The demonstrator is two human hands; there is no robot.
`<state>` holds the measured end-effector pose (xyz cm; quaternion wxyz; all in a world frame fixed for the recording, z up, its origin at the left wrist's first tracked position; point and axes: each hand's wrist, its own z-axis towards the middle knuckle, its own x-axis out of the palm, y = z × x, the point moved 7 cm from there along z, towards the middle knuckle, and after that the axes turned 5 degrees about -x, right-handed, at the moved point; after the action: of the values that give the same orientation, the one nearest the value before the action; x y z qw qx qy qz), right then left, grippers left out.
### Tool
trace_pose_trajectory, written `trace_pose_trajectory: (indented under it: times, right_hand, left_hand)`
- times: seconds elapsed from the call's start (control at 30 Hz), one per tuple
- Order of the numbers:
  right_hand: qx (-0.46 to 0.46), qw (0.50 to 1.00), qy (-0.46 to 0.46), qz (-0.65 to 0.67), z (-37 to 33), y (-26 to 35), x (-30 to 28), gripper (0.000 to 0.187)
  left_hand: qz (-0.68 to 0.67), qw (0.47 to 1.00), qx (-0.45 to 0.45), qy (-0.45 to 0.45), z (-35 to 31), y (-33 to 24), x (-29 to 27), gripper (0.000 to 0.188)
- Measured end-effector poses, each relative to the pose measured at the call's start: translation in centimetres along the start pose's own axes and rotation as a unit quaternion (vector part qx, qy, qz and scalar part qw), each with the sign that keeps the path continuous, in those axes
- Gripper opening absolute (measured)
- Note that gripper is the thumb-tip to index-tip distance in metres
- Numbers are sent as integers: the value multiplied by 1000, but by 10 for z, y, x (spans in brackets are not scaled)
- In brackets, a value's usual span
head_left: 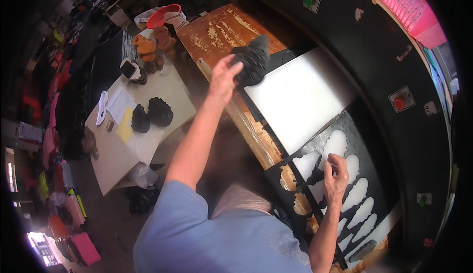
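Observation:
My left hand (224, 80) is raised over the edge of the wooden bench, closed on a stack of dark cut pieces (252, 60) with ragged, layered edges. The near side of the stack is between my thumb and fingers. To the right, my right hand (336, 177) is above a black sheet (362, 140) with several rounded, leaf-like cut-outs. White surface shows through these openings. The right fingers are loosely bent and apart, with nothing visible between them. A bare white board (295, 88) lies between the two hands.
A scuffed brown board (209, 34) lies at the far end. On the left table (172, 83) are black bundles (160, 111), papers (119, 103) and orange-brown pieces (144, 46). A dark machine panel with a green button (308, 0) and a red button (399, 103) borders the right side.

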<state>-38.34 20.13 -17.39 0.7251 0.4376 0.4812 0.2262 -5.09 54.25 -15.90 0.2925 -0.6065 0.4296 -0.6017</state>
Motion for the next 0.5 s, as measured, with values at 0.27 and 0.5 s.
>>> trace_pose_trajectory:
  times: [0.27, 0.5]
  right_hand:
    - [-153, 983, -91, -34, -16, -5, 10, 19]
    - [-135, 987, -87, -27, -15, -5, 8, 17]
  left_hand:
    - [219, 944, -67, -237, 66, 31, -80, 53]
    - [580, 781, 16, -233, 77, -1, -65, 53]
